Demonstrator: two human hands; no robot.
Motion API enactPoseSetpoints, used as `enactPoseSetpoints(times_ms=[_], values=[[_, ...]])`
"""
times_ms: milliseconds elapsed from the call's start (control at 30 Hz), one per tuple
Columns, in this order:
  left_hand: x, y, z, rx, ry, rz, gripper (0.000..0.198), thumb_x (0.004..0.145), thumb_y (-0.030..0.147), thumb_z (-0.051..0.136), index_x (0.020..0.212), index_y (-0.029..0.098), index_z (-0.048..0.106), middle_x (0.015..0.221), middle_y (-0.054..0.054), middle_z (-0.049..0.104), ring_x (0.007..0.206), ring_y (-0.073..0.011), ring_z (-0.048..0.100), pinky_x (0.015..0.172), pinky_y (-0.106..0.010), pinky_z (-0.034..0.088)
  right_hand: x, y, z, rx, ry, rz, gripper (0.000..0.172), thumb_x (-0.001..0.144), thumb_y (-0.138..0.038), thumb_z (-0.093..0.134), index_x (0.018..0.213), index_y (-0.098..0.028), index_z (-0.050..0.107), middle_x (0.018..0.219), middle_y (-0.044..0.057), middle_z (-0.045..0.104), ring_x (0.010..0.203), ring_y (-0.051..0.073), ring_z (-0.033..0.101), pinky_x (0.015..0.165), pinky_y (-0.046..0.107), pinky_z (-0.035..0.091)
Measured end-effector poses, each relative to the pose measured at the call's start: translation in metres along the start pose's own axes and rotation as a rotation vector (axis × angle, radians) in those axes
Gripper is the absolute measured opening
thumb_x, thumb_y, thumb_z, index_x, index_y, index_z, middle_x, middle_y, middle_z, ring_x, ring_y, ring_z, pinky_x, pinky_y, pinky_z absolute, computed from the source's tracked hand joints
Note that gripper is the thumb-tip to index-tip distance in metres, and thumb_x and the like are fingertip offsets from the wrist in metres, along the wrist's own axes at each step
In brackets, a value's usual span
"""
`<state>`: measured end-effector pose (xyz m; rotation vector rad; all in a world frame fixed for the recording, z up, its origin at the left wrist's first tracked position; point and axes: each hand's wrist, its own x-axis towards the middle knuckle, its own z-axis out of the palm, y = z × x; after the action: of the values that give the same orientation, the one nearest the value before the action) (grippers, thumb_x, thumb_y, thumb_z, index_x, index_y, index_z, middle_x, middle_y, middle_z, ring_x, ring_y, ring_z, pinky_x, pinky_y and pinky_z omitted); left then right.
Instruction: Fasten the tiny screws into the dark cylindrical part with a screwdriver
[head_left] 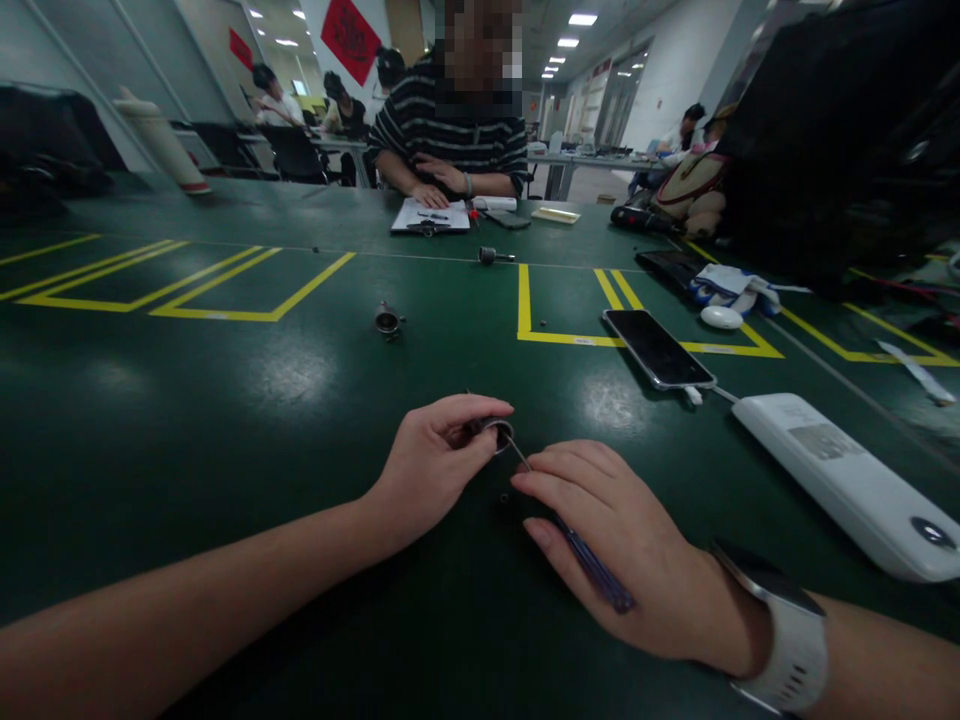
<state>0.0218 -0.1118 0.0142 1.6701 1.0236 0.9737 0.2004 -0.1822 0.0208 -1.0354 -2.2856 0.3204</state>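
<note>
My left hand (439,455) is closed around a small dark metal ring-shaped part (501,430), its round opening turned toward my right hand. In my right hand (611,535) is a screwdriver (592,570) with a dark purple handle. Its thin shaft reaches up to the part's opening; whether the tip touches a screw inside is hidden. Just below, a tiny dark piece (504,497) lies on the table. Farther off stand a dark metal cup-like part (387,320) with side stubs and another metal part with a short stem (495,256).
The green table (187,420) carries yellow tape outlines. On the right lie a phone (660,348), a white power bank (847,480), a white mouse-like object (721,318) and gloves (731,287). Opposite, a person in a striped shirt (450,130) rests their hands by a clipboard (430,216).
</note>
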Motion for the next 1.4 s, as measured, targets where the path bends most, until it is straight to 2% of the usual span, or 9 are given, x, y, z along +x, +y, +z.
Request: enactPoseSetpoints(times_ms=[367, 567, 667, 733, 833, 933, 1067, 1200, 1400], values=[[0.001, 0.003, 0.000, 0.072, 0.031, -0.007, 0.026, 0.074, 0.014, 0.058, 0.096, 0.015, 0.071, 0.101, -0.005, 0.071, 0.089, -0.0172, 0.066, 0.086, -0.032, 0.053, 0.001, -0.001, 0.003, -0.044, 0.033, -0.045, 0.026, 0.086, -0.014, 0.051, 0.111, -0.013, 0.055, 0.105, 0.010, 0.063, 0.097, 0.022, 0.057, 0.085, 0.040, 0.047], [0.001, 0.001, 0.002, -0.049, -0.008, -0.042, 0.028, 0.072, 0.012, 0.061, 0.099, 0.014, 0.066, 0.102, -0.006, 0.070, 0.091, -0.0169, 0.066, 0.085, -0.031, 0.053, 0.001, -0.002, 0.002, 0.002, 0.034, 0.002, 0.025, 0.086, -0.014, 0.051, 0.111, -0.013, 0.057, 0.107, 0.011, 0.063, 0.098, 0.022, 0.056, 0.085, 0.040, 0.047], [0.004, 0.000, 0.001, -0.162, 0.000, -0.088, 0.038, 0.068, 0.008, 0.066, 0.104, 0.014, 0.059, 0.108, -0.006, 0.067, 0.096, -0.0164, 0.065, 0.084, -0.029, 0.053, 0.000, 0.002, -0.001, 0.212, 0.136, 0.071, 0.022, 0.087, -0.016, 0.052, 0.107, -0.015, 0.060, 0.101, 0.008, 0.065, 0.097, 0.020, 0.057, 0.089, 0.038, 0.044], [0.006, 0.000, -0.001, -0.185, 0.023, -0.133, 0.040, 0.066, 0.007, 0.068, 0.104, 0.014, 0.056, 0.109, -0.007, 0.066, 0.097, -0.0164, 0.064, 0.085, -0.028, 0.053, -0.001, 0.007, -0.001, 0.433, 0.186, 0.194, 0.016, 0.089, -0.020, 0.049, 0.092, -0.017, 0.065, 0.087, 0.005, 0.067, 0.088, 0.018, 0.060, 0.091, 0.036, 0.043], [0.008, 0.001, -0.004, -0.197, 0.025, -0.204, 0.041, 0.068, 0.007, 0.068, 0.106, 0.014, 0.055, 0.100, -0.006, 0.069, 0.093, -0.0163, 0.066, 0.085, -0.029, 0.053, -0.003, 0.015, 0.001, 0.767, 0.109, 0.425, 0.032, 0.093, -0.031, 0.045, 0.072, -0.020, 0.066, 0.068, 0.000, 0.066, 0.069, 0.014, 0.061, 0.084, 0.033, 0.046], [0.009, 0.001, -0.005, -0.245, 0.012, -0.211, 0.039, 0.068, 0.008, 0.069, 0.104, 0.015, 0.056, 0.096, -0.004, 0.070, 0.091, -0.0158, 0.066, 0.086, -0.029, 0.052, -0.002, 0.019, 0.003, 0.880, 0.056, 0.516, 0.034, 0.091, -0.036, 0.048, 0.068, -0.020, 0.066, 0.064, 0.000, 0.065, 0.063, 0.013, 0.059, 0.077, 0.030, 0.047], [0.008, 0.001, -0.004, -0.296, 0.034, -0.202, 0.039, 0.065, 0.007, 0.072, 0.100, 0.015, 0.056, 0.100, -0.003, 0.068, 0.094, -0.0153, 0.065, 0.086, -0.028, 0.051, 0.002, 0.016, 0.003, 0.800, 0.053, 0.536, 0.036, 0.090, -0.038, 0.049, 0.065, -0.019, 0.065, 0.062, 0.000, 0.064, 0.062, 0.013, 0.059, 0.071, 0.028, 0.047], [0.009, 0.001, -0.004, -0.312, 0.027, -0.190, 0.035, 0.068, 0.012, 0.072, 0.099, 0.015, 0.057, 0.100, -0.004, 0.067, 0.094, -0.0152, 0.063, 0.086, -0.028, 0.050, 0.006, 0.010, -0.002, 0.645, -0.005, 0.504, 0.039, 0.091, -0.035, 0.045, 0.062, -0.017, 0.064, 0.061, 0.001, 0.063, 0.060, 0.013, 0.059, 0.069, 0.028, 0.047], [0.008, 0.001, -0.003, -0.345, 0.013, -0.175, 0.030, 0.075, 0.017, 0.067, 0.104, 0.016, 0.058, 0.105, -0.004, 0.065, 0.097, -0.0144, 0.061, 0.088, -0.027, 0.047, 0.003, -0.002, -0.004, 0.357, 0.021, 0.231, 0.037, 0.091, -0.020, 0.039, 0.058, -0.017, 0.054, 0.055, -0.001, 0.053, 0.058, 0.011, 0.054, 0.085, 0.033, 0.042]])
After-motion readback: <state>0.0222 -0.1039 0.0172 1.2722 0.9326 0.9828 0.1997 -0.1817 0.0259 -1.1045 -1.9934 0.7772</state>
